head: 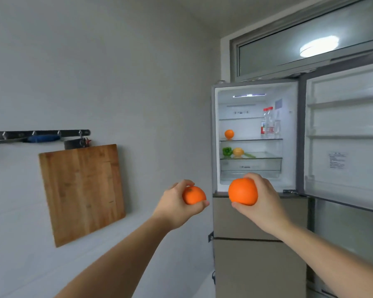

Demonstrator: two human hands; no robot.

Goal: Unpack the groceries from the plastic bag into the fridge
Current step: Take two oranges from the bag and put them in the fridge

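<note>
Left hand [177, 203] and right hand [261, 196] each clamping an orange, reaching toward the open fridge [256, 134] ahead for shelving

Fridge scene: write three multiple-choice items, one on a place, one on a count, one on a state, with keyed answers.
1. Where is the green pepper?
A. lower glass shelf
B. door rack
C. top shelf

2. How many oranges show?
A. one
B. two
C. three

3. The fridge door is:
A. shut
B. open
C. missing

Answers:
1 A: it lies beside a yellow fruit on the lower shelf.
2 C: one in the left hand, one in the right hand, one on the shelf.
3 B: it is swung wide, the lit interior showing.
</note>
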